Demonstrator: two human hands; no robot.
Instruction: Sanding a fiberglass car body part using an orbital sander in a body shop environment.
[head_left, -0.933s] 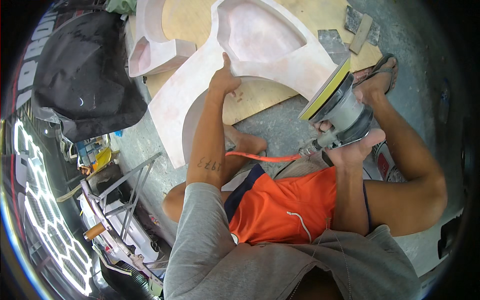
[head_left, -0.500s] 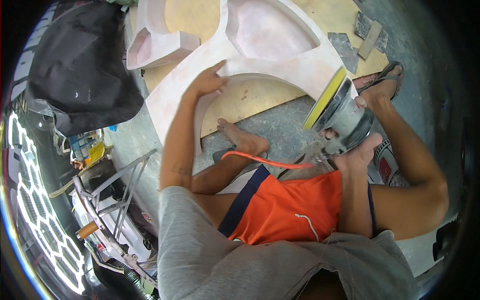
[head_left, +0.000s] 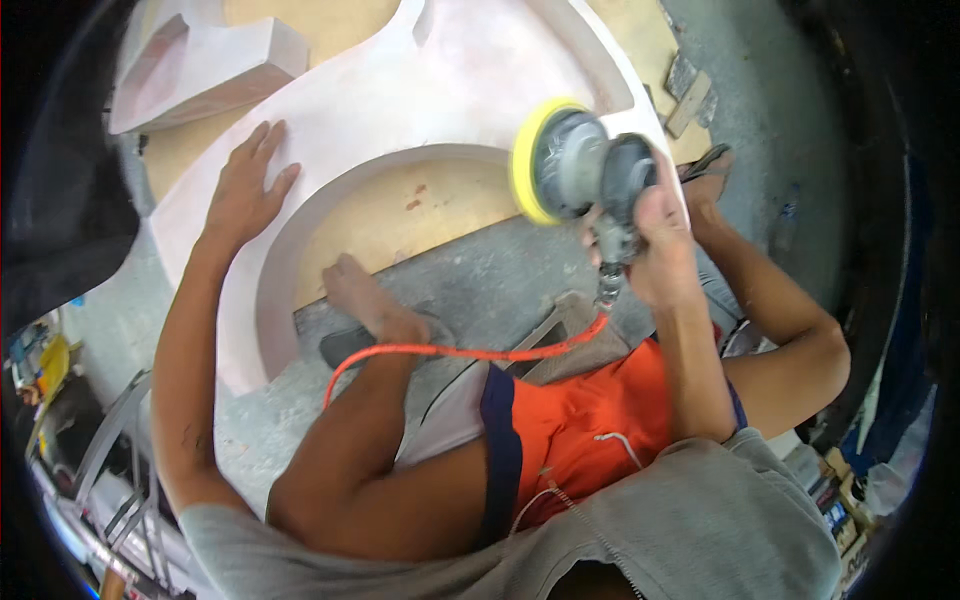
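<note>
My right hand [head_left: 655, 235] grips an air sander [head_left: 590, 165] by its handle. The sander's round yellow pad [head_left: 537, 160] is turned to the left, and it hangs over the near edge of a large white curved panel [head_left: 360, 110]. An orange air hose [head_left: 450, 350] runs from its handle leftward across my leg. My left hand [head_left: 250, 185] lies on the panel's left arm, fingers spread and nothing held. Part of the panel's right side is hidden behind the sander.
Under the panel lies a plywood sheet [head_left: 370, 225] on the grey floor. A second white moulded piece [head_left: 225, 70] sits at the upper left. Small flat scraps [head_left: 688, 100] lie at the upper right. Black sheeting [head_left: 60, 170] and a metal frame [head_left: 120, 450] stand on the left.
The sander has moved left and swung round, its yellow pad now over the panel's edge. My left hand has gone from pointing over the panel to resting on it. The whole view has shifted.
</note>
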